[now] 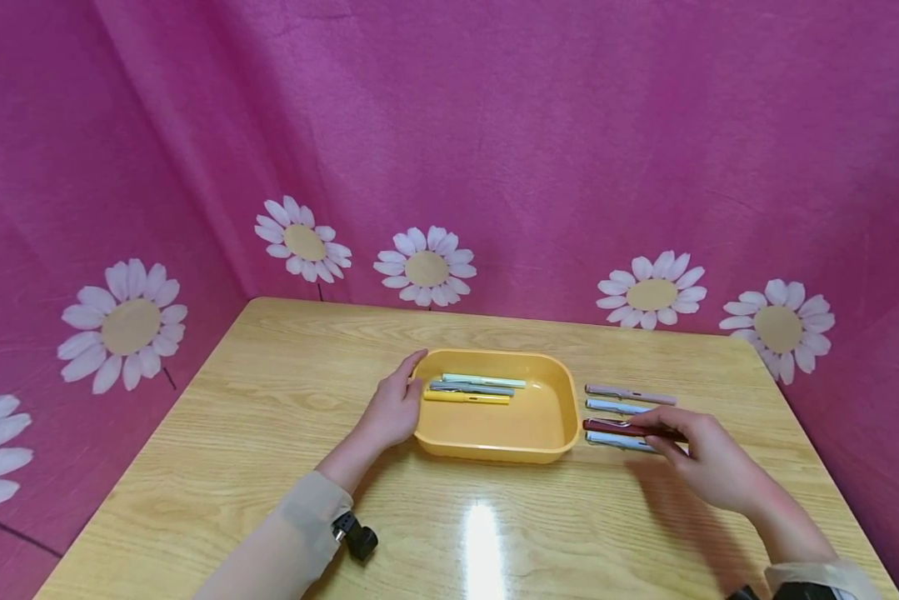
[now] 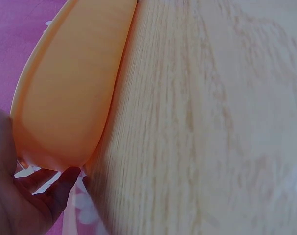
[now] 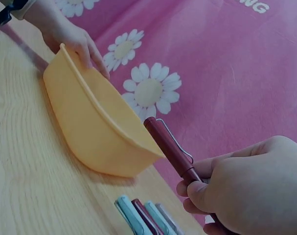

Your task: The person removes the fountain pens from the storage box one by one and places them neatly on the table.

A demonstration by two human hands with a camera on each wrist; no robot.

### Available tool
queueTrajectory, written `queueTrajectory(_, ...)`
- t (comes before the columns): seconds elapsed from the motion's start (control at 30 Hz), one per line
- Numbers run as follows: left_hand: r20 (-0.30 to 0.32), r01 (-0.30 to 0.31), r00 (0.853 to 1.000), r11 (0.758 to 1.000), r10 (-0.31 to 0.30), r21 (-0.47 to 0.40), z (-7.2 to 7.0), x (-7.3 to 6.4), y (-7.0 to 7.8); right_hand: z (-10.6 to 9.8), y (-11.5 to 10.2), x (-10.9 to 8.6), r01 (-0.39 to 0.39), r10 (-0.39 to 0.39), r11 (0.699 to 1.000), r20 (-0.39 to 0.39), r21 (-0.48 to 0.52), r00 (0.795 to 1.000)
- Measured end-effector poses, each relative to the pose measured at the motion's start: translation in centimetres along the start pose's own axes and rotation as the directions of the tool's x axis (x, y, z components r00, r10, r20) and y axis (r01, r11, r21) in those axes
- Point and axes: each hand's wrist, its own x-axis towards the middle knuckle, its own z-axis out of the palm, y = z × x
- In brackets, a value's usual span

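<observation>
A yellow plastic tray stands mid-table. My left hand grips its left end, the fingertips against the outer wall in the left wrist view. Inside lie a pale green pen, a grey-blue pen and a yellow pen. To the tray's right, my right hand pinches a dark red pen, raised off the table in the right wrist view. Beneath it are a lilac pen, two light blue pens and another dark red pen, side by side.
The wooden table reaches back to a pink cloth printed with white daisies, which also hangs along the left and right sides. A bright light reflection lies on the table in front of the tray.
</observation>
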Motion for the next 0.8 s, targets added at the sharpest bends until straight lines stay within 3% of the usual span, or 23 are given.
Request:
queueTrajectory(0.43,-0.010,0.009,1.000,1.000,-0.009,0.013,0.0,0.0,-0.1,1.0,2.2,-2.4,0.004,-0.005,0.999,-0.031,-0.048,0.999)
queueTrajectory(0.8,-0.008,0.006,1.000,1.000,-0.006,0.018,0.1,0.0,0.0,2.1,3.1,-2.9,-0.077,0.081,0.993,0.040,-0.089,0.996)
